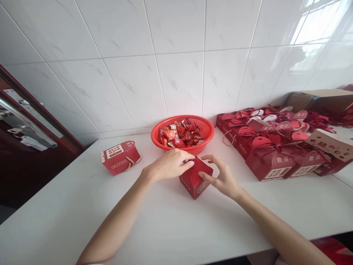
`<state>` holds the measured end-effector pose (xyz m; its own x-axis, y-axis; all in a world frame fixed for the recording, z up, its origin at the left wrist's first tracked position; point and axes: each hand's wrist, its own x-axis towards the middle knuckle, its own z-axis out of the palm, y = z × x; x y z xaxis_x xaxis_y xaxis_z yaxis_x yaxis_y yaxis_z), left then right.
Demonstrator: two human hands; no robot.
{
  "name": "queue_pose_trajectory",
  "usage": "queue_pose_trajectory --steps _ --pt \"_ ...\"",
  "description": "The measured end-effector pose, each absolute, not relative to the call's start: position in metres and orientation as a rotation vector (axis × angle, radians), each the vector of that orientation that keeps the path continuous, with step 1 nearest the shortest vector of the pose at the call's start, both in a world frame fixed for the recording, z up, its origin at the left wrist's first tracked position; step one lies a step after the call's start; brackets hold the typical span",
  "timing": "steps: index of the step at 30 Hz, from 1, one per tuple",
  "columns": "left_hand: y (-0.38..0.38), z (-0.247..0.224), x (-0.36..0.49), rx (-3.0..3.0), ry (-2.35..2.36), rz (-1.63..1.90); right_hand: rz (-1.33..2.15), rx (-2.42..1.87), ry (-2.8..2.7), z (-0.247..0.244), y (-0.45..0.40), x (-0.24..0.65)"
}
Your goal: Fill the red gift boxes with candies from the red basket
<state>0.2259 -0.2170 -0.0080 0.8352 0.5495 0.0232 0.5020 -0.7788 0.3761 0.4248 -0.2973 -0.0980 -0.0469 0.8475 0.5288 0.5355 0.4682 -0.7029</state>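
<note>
A small red box [195,179] stands upright on the white desk [171,224], just in front of the red basket [182,134]. It is turned corner-on to the viewer, one vertical edge facing forward; its faces run diagonally to the desk's front edge. It looks near cubic, so no long axis can be told.

Clearances: the basket, filled with red wrapped sweets [180,136], sits just behind the box, close to the tiled wall. A finished red box with cord handle [120,156] lies on its side well apart to the left. A packed block of red gift boxes [271,147] occupies the right side of the desk, near the box but not touching. Bare desk lies in front of the box up to the near edge, and to the left front.

Left hand [169,164]: fingers curled loosely, tips resting on the box's top left edge. Right hand [222,176]: partly open, thumb against the right front face, fingers arched over the top. Both touch the box; neither lifts it.
</note>
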Motion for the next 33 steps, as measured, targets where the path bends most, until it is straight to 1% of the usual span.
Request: queue_pose_trajectory --steps 5,9,15,19,22,27,31,33 --pt "-0.224 -0.006 0.224 2.62 0.871 0.03 0.246 -1.268 -1.745 -0.099 -0.299 0.422" --pt "-0.229 -0.004 0.225 2.566 0.976 -0.077 0.121 -1.464 -1.779 -0.104 -0.312 0.405" --pt "-0.238 -0.003 0.226 2.598 0.987 -0.072 -0.057 -1.684 -1.787 -0.114 -0.337 0.373" --pt "-0.245 -0.01 0.229 2.595 0.815 -0.031 -0.077 -1.712 -1.677 -0.115 -0.346 0.377" --pt "-0.25 -0.015 0.233 2.571 0.65 0.022 -0.034 -1.678 -1.672 -0.11 -0.357 0.394" --pt "-0.26 -0.013 0.238 2.496 0.445 -0.006 -0.035 -1.673 -1.688 -0.103 -0.397 0.443" --pt "-0.262 -0.007 0.237 2.468 0.361 0.053 -0.27 -1.755 -1.509 -0.093 -0.452 0.504" --pt "-0.26 -0.008 0.237 2.492 0.371 0.057 -0.427 -1.864 -1.358 -0.085 -0.48 0.539"
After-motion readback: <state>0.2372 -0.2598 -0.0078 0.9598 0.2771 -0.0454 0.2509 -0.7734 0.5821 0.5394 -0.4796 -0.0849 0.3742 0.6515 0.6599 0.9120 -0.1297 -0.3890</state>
